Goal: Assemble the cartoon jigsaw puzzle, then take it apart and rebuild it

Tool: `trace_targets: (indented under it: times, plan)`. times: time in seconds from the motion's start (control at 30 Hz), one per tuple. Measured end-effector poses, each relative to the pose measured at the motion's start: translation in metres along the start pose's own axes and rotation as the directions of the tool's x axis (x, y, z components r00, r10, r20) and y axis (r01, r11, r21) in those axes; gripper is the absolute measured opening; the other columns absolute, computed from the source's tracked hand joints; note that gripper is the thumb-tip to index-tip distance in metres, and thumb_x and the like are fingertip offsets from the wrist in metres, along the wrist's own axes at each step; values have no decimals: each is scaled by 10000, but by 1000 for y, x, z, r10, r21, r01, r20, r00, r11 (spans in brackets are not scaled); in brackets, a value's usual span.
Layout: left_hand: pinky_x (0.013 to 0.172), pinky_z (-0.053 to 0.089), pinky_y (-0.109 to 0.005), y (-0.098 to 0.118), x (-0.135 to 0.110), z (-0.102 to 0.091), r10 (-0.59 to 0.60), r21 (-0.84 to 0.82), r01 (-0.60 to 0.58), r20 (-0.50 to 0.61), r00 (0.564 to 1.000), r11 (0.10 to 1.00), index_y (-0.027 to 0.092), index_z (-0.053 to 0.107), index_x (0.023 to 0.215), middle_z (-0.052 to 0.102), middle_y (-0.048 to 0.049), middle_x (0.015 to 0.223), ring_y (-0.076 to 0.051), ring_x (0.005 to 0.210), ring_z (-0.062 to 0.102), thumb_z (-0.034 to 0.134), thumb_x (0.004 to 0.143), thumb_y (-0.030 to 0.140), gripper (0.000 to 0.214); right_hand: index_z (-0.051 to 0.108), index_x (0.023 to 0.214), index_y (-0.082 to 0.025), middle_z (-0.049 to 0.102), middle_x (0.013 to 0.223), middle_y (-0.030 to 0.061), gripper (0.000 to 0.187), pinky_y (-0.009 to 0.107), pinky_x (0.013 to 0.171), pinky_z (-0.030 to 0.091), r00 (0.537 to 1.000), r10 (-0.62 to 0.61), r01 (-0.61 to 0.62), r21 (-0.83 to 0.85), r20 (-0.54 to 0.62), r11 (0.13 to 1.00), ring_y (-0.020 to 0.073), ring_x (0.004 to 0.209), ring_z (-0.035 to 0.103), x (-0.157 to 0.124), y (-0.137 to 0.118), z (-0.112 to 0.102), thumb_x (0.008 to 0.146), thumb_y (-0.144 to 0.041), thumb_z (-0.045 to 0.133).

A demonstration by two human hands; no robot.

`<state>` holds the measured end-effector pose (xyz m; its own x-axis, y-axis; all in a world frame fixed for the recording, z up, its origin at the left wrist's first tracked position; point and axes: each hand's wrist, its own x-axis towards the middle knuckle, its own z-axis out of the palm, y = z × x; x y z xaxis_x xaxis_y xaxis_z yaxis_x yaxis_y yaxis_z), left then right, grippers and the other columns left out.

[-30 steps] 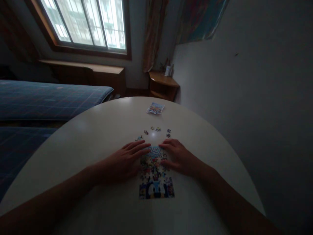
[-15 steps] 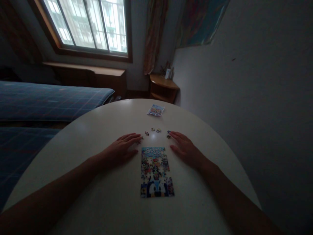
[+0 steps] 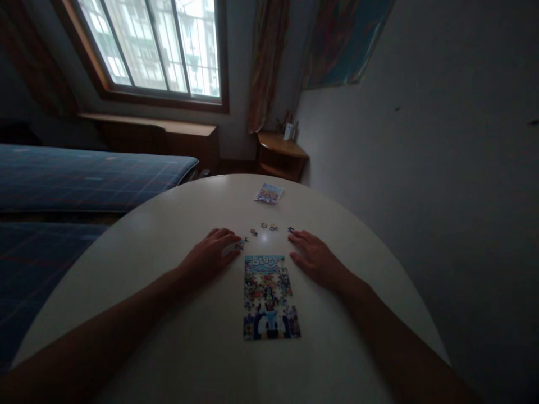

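Note:
A partly assembled jigsaw puzzle lies flat in front of me, with gaps along its right side and a big blue dog face near its lower edge. My left hand rests on the table to its upper left, open, fingertips beside loose puzzle pieces. To the upper right lies my right hand, also open, with fingers stretched out and thumb apart. Its fingertips touch or nearly touch a dark blue puzzle piece. Any piece under those fingers is hidden. More loose pieces lie between the hands.
A small printed packet sits toward the far side of the round white table. Beyond the table are a blue plaid mattress on the left and a wooden corner shelf. A wall stands at right.
The fingers of my right hand have come down and toward me, covering the piece seen below the dark blue one. My left fingers have drawn back slightly, showing more of the pieces there.

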<state>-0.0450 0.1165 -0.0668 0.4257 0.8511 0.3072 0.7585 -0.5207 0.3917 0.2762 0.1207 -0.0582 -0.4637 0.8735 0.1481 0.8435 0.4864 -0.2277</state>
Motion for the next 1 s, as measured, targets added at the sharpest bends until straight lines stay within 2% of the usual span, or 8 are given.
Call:
trace_targets:
  times: [0.23,0.7,0.83,1.0]
  plan:
    - [958,489,-446,6,4,4,-68,3,68,-43,997,998,228,658,979,644,-60,1080,-265,1074,552,559,917,401,208,477,1431,-184,452,1511,107,528,515,1171,285,1000,6,-6,1,-4,1000,281,1424,356,0,1,3,956,-409,433]
    - [942,490,-458,7,4,2,-86,-9,86,-37,996,996,212,635,921,648,-69,1040,-266,1044,558,503,943,383,217,491,1407,-190,445,1513,117,507,546,1166,280,1000,14,-14,30,-1,999,291,1425,353,-1,-1,2,950,-405,444]
    - [952,494,-444,8,4,4,-91,9,92,-60,994,996,204,632,1013,655,-72,1084,-262,1077,561,496,950,353,212,493,1403,-183,446,1511,116,501,527,1175,272,1000,24,-24,28,-2,999,282,1426,351,0,-2,2,949,-391,453]
    - [995,477,-449,5,4,8,-54,35,56,-61,997,998,206,611,1210,630,-73,1212,-265,1153,535,492,970,369,313,486,1406,-171,447,1510,119,508,526,1175,268,1000,22,-22,27,9,999,285,1431,341,0,-2,2,947,-386,449]
